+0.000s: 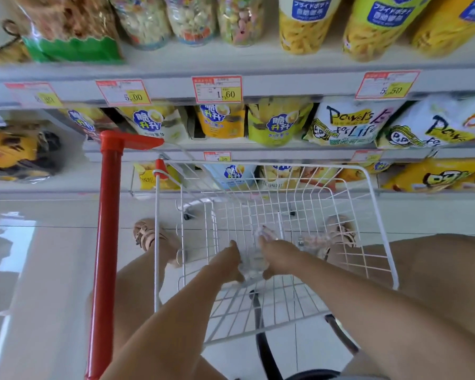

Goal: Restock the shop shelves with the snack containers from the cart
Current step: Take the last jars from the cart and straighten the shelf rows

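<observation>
A white wire cart (379, 212) with a red handle (109, 223) stands in front of the shop shelves (285, 86). Both my arms reach down into its basket. My left hand (229, 263) and my right hand (273, 249) press against the two sides of a clear snack container (251, 260) lying on the basket floor. The container is blurred and partly hidden by my fingers. Another clear container (311, 242) lies just to its right.
Shelves hold yellow and white snack bags (348, 122), clear tubs (192, 20) and tall yellow cups (305, 26) on top, with price tags (217, 89) on the edges. My sandalled feet (148, 234) stand on pale tiles either side of the cart.
</observation>
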`<state>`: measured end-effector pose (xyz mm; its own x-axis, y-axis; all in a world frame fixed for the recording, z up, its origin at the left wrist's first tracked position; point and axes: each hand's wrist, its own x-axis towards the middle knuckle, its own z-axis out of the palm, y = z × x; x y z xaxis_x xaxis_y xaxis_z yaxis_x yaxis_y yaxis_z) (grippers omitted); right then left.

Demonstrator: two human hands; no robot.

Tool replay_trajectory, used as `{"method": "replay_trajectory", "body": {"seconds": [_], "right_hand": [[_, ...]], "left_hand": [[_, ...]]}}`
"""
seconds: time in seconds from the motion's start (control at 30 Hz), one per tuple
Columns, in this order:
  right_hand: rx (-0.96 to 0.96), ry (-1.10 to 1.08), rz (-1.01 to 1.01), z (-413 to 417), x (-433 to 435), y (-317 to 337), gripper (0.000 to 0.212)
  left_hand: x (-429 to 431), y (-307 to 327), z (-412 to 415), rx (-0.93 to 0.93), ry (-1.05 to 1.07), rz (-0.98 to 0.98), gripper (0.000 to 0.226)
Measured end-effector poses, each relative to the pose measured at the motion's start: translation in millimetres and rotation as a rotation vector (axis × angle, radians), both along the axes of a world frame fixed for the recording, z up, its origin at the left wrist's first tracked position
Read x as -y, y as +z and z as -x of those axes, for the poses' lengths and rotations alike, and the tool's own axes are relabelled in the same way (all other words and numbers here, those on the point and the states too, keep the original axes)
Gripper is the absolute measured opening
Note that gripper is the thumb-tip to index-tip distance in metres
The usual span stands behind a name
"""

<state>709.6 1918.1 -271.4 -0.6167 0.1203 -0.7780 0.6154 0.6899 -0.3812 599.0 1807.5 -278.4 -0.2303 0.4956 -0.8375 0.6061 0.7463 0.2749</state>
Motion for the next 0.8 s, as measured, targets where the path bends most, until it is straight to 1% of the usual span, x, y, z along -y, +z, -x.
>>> {"method": "replay_trajectory", "body": {"seconds": [0.07, 0.1, 0.13, 0.17, 0.2, 0.23, 0.27, 0.33, 0.37, 0.43, 0.5, 0.57, 0.63, 0.73, 0.8], "right_hand": [[-0.015, -0.231, 0.111, -8.6, -13.7, 12.9, 0.104], [-0.033, -0.331, 0.159, -12.7, -22.5, 20.7, 0.103], [-0.050, -0.418, 0.192, -16.2, -32.1, 27.8, 0.104], [-0.065, -0.495, 0.223, -20.1, -41.4, 37.2, 0.104], [-0.084, -0.559, 0.253, -23.6, -49.4, 48.7, 0.101], [-0.119, -0.611, 0.279, -26.5, -56.3, 60.8, 0.096], [-0.157, -0.654, 0.310, -28.4, -62.2, 73.3, 0.091], [-0.237, -0.746, 0.400, -29.5, -69.0, 98.8, 0.079], [-0.285, -0.809, 0.467, -28.6, -69.4, 109.6, 0.074], [-0.395, -0.921, 0.600, -26.0, -65.7, 130.6, 0.067], [-0.522, -0.963, 0.643, -20.5, -56.9, 155.8, 0.064], [-0.653, -0.980, 0.692, -12.8, -46.7, 184.3, 0.064], [-0.766, -0.991, 0.750, -5.5, -38.5, 214.3, 0.064], [-0.917, -0.942, 0.816, 5.3, -30.2, 261.1, 0.064], [-1.005, -0.913, 0.845, 13.7, -27.7, 296.6, 0.058]], "left_hand": [[-3.9, 14.3, 2.6, 0.048, 0.046, -0.079, 0.077], [-8.5, 19.9, 5.7, 0.022, 0.075, -0.148, 0.067], [-13.9, 32.6, 6.8, 0.077, 0.161, -0.159, 0.053], [-16.0, 35.9, 9.5, 0.115, 0.203, -0.261, 0.046], [-18.1, 44.5, 11.0, 0.138, 0.273, -0.283, 0.049], [-19.9, 55.3, 11.5, 0.109, 0.270, -0.339, 0.054], [-19.8, 64.9, 13.3, 0.134, 0.267, -0.329, 0.060], [-21.0, 85.3, 14.4, 0.204, 0.367, -0.405, 0.071], [-21.0, 97.3, 14.6, 0.244, 0.418, -0.461, 0.073], [-18.0, 123.2, 10.0, 0.326, 0.583, -0.568, 0.066], [-10.8, 144.7, 4.0, 0.451, 0.748, -0.654, 0.055], [-3.2, 166.4, 0.7, 0.520, 0.847, -0.754, 0.044], [3.8, 199.5, -0.2, 0.515, 0.886, -0.868, 0.036], [10.8, 251.0, 10.8, 0.426, 0.895, -0.994, 0.033], [15.4, 287.5, 25.6, 0.440, 0.904, -1.084, 0.026]]}}
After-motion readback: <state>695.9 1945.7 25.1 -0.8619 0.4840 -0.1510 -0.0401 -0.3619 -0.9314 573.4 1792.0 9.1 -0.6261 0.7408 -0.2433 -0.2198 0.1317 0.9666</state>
